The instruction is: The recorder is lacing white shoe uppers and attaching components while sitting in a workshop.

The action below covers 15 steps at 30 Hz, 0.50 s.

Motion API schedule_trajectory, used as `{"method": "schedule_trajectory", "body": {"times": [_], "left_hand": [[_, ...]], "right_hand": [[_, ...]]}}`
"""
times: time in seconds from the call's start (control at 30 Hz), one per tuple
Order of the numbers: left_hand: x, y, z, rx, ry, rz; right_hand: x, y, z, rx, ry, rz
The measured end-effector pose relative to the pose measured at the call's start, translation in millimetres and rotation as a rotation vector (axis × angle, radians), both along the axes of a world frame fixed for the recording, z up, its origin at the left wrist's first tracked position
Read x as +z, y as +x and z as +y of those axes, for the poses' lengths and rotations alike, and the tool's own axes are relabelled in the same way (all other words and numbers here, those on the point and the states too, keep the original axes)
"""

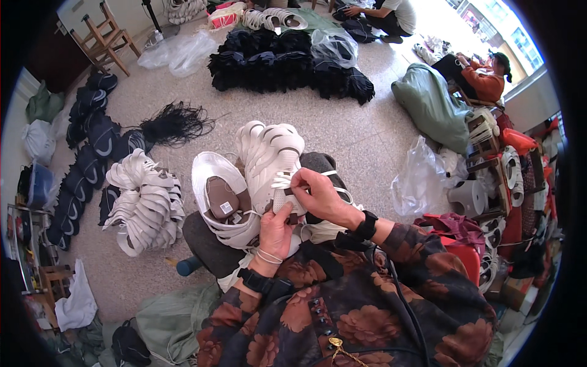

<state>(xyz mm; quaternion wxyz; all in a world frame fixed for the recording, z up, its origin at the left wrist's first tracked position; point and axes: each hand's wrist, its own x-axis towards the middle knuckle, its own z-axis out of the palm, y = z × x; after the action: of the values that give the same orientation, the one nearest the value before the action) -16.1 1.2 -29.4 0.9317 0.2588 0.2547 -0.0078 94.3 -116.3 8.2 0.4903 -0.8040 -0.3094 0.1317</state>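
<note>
On my lap rests a white shoe upper (280, 200) with white laces (282, 180) criss-crossed through its upper part. My left hand (274, 235) is closed on its lower end, thumb on top. Over the laces, my right hand (324, 197) is pinched shut at the lace; its fingertips partly hide the strand. A loop of pale cord circles my left wrist. Just beyond my hands lies a fanned stack of white uppers (269, 144). Left of it, another white upper (206, 177) lies with its brown lining and a small white label showing.
A pile of white uppers (147, 205) sits on the floor at left, beside dark uppers (85, 171) in rows and black laces (177, 125). Black bundles (287, 64) lie ahead. At right are a green sack (428, 104), plastic bag (419, 177) and seated person (486, 79); another crouches farther back.
</note>
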Motion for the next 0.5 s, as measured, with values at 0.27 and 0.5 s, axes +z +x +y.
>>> {"method": "schedule_trajectory", "body": {"times": [0.27, 0.5], "left_hand": [[-10.2, -2.5, -1.7, -0.012, 0.015, -0.029], [-10.6, -5.2, -2.7, -0.015, 0.089, -0.051]], "right_hand": [[2.9, 0.5, -2.2, 0.125, 0.008, -0.381], [19.2, 4.2, 7.2, 0.274, -0.173, -0.553]]}}
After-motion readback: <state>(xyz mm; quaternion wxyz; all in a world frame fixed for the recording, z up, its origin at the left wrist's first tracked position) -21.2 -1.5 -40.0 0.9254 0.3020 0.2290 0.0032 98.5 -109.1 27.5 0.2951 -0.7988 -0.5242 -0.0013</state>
